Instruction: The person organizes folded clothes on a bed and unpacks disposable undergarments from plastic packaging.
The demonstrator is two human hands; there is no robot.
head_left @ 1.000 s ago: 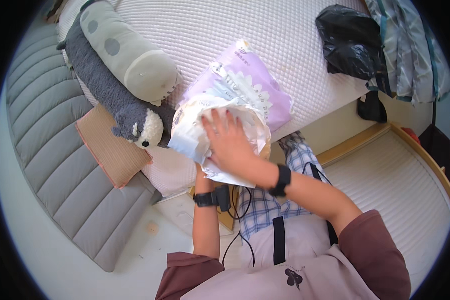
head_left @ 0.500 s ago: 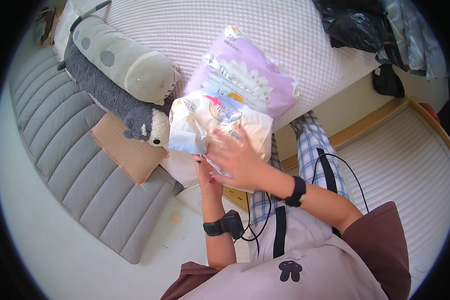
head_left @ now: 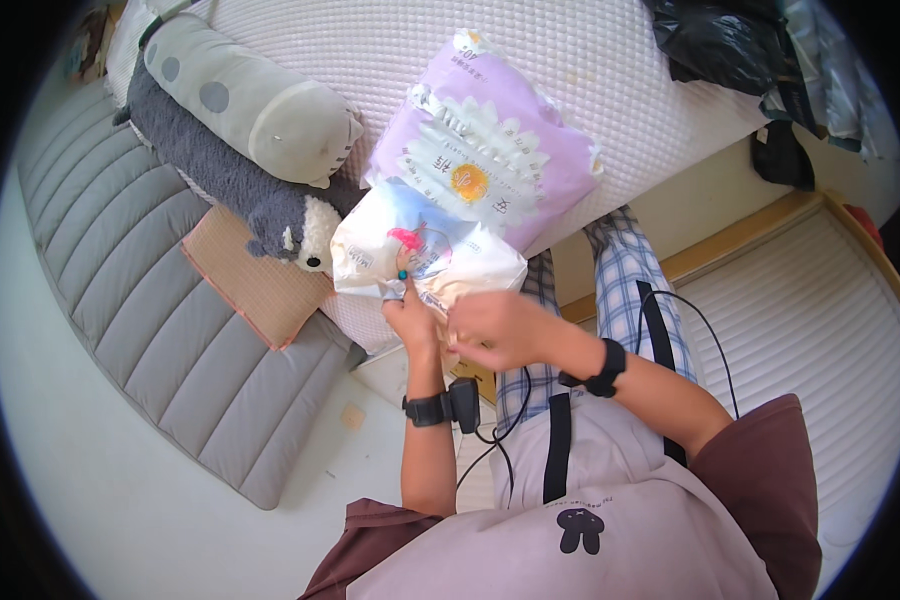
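Observation:
A soft white plastic package (head_left: 470, 262) with a pink and blue printed patch lies at the bed's edge, partly over a purple package. My left hand (head_left: 408, 308) grips its near side, one finger with a dark green nail pressed on top. My right hand (head_left: 500, 328) is closed, its fingers curled at the package's near edge; a cream-coloured bit of the package shows by its fingertips. The right fingers are slightly blurred. Behind lies the larger purple package (head_left: 555, 165), printed with a white daisy with a yellow centre; neither hand touches it.
On the quilted bed (head_left: 390, 50) lie a long grey plush toy (head_left: 260, 105) and a dark plush dog (head_left: 210, 165). A tan mat (head_left: 255, 280) rests on a grey padded cushion (head_left: 190, 370). Black plastic bags (head_left: 720, 45) sit far right. A black cable (head_left: 710, 340) loops near my legs.
The white package has turned and flattened toward me, showing more of the purple one. My right hand went from spread on it to curled at its near edge; the left finger now presses on top.

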